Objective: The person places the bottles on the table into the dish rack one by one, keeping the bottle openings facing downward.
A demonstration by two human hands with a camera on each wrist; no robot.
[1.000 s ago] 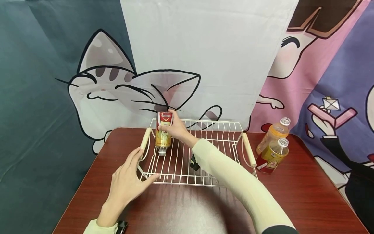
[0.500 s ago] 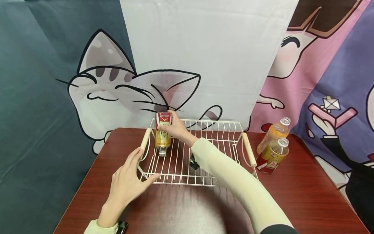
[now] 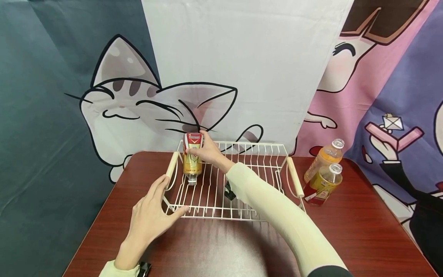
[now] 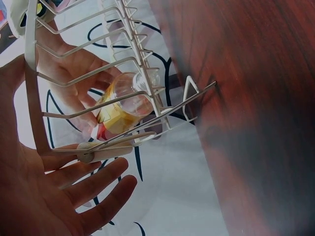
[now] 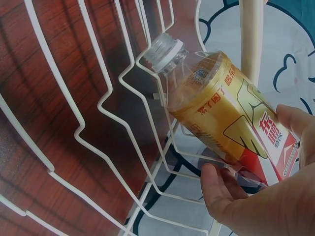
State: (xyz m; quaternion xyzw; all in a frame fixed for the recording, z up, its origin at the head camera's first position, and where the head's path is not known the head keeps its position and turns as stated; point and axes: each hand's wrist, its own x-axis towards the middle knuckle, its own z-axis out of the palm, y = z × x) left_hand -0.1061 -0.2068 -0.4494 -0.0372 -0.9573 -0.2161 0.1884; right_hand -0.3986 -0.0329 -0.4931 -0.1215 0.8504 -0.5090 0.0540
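Observation:
A plastic drink bottle (image 3: 192, 166) with a gold-and-red label is upside down at the left end of a white wire dish rack (image 3: 221, 218). My right hand (image 3: 209, 151) grips it near its base, thumb on one side and fingers on the other. In the right wrist view, the clear neck of the bottle (image 5: 221, 110) points down to the rack's bent wires. My left hand (image 3: 152, 209) is at the rack's front left corner, fingers straight along the wooden handle (image 3: 172, 165) and thumb at the front wire. The left wrist view shows these fingers (image 4: 98, 189) spread.
Two more bottles stand right of the rack on the red-brown table (image 3: 356, 231): one with an orange label (image 3: 318, 161), one with a yellow-and-red label (image 3: 322, 186). The rack's other wooden handle (image 3: 295, 177) is beside them. A printed cloth (image 3: 256, 69) hangs behind.
The bottle in my right hand has shifted very slightly left and has stayed nearly still over the last half second. My left hand has not moved.

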